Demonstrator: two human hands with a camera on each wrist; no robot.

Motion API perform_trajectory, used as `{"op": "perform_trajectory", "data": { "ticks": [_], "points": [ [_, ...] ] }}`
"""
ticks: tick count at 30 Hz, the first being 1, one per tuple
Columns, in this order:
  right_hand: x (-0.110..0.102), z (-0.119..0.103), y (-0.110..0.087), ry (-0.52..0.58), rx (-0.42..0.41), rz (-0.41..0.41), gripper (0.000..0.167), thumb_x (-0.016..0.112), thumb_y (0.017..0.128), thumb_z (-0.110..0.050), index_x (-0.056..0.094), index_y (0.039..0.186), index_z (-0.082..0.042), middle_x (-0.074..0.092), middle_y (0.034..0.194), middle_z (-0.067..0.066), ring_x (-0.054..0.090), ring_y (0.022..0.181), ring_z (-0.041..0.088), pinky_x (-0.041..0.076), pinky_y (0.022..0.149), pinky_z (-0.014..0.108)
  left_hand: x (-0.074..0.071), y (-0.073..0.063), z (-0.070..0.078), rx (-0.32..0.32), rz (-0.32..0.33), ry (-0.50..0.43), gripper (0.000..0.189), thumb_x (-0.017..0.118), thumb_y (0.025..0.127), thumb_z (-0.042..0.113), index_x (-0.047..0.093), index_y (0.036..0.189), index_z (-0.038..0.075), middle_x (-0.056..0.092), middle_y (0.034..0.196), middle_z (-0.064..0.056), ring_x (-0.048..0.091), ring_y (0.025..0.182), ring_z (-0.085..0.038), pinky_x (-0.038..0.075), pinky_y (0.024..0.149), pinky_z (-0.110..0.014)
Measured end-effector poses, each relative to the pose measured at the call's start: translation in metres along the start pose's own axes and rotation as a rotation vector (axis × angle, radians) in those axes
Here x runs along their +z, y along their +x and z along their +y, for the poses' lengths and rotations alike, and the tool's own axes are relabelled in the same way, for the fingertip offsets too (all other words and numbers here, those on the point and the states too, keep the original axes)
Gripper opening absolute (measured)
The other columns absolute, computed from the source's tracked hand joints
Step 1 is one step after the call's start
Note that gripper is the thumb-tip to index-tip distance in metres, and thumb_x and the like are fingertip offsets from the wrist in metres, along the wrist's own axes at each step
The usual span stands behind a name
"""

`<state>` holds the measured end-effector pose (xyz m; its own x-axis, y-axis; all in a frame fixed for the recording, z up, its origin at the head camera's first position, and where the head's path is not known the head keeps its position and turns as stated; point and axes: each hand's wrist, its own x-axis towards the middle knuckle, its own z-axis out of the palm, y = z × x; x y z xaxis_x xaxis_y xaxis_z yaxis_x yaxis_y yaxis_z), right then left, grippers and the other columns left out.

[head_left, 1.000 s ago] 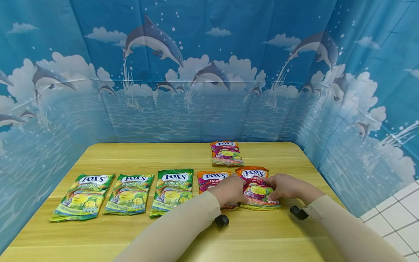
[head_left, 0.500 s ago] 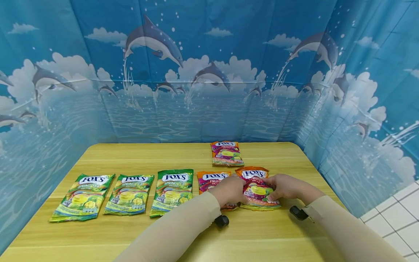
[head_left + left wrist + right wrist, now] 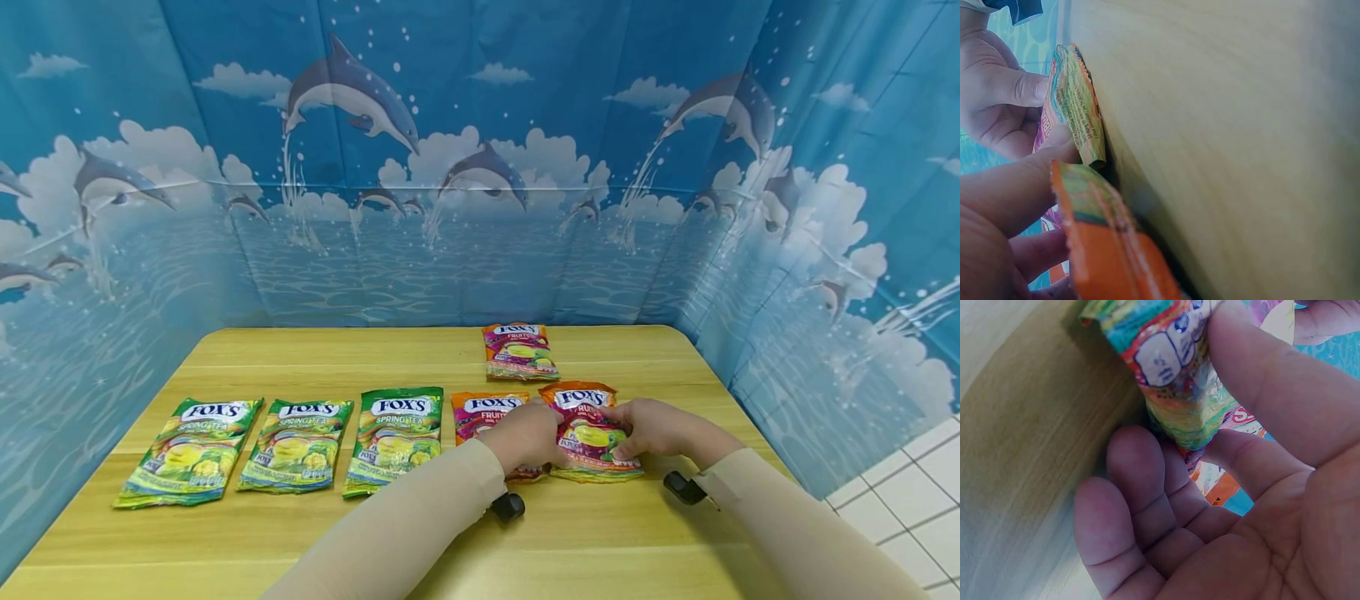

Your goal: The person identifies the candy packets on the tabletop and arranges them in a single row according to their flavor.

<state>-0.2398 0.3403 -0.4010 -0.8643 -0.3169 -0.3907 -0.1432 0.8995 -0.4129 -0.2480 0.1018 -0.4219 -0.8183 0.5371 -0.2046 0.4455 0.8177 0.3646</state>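
At the right end of the front row lies an orange and purple Fox's Fruits candy bag (image 3: 588, 437). My right hand (image 3: 660, 427) pinches its right edge, thumb on the front; in the right wrist view the other fingers curl beside the bag's side (image 3: 1175, 381). From the other side my left hand (image 3: 527, 435) holds the bag's left edge, its thumb against the bag (image 3: 1072, 106) in the left wrist view. A second Fruits candy bag (image 3: 489, 407) lies partly hidden under my left hand and forearm. Behind them, a third Fruits candy bag (image 3: 519, 352) lies apart.
Three green Spring Tea candy bags lie in the row to the left: one at the far left (image 3: 187, 454), one beside it (image 3: 298, 446), one nearer the middle (image 3: 396, 442). The wooden table (image 3: 360, 358) ends at a blue dolphin curtain (image 3: 465, 250).
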Motion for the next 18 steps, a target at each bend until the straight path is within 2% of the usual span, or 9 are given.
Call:
{"op": "perform_trajectory", "data": {
  "ticks": [8,18],
  "points": [
    [-0.0007,-0.0011,0.0002,-0.01,0.006,-0.005,0.08,0.085,0.089,-0.024,0.048,0.154,0.004,0.061,0.146,0.027,0.059,0.13,0.039,0.049,0.11,0.059,-0.0006,-0.0001,-0.0002,-0.005,-0.004,0.001,0.073,0.084,0.086,0.053,0.062,0.149,0.025,0.056,0.156,-0.001,0.056,0.14,-0.018,0.049,0.116,-0.034],
    [-0.0012,-0.0015,0.0002,-0.019,0.0,-0.004,0.079,0.085,0.089,-0.024,0.049,0.154,0.003,0.061,0.146,0.027,0.059,0.13,0.04,0.049,0.11,0.06,0.0,0.0005,-0.0002,-0.008,0.001,-0.003,0.072,0.084,0.086,0.053,0.063,0.148,0.024,0.059,0.152,0.0,0.058,0.136,-0.017,0.05,0.114,-0.034]
  ]
}}
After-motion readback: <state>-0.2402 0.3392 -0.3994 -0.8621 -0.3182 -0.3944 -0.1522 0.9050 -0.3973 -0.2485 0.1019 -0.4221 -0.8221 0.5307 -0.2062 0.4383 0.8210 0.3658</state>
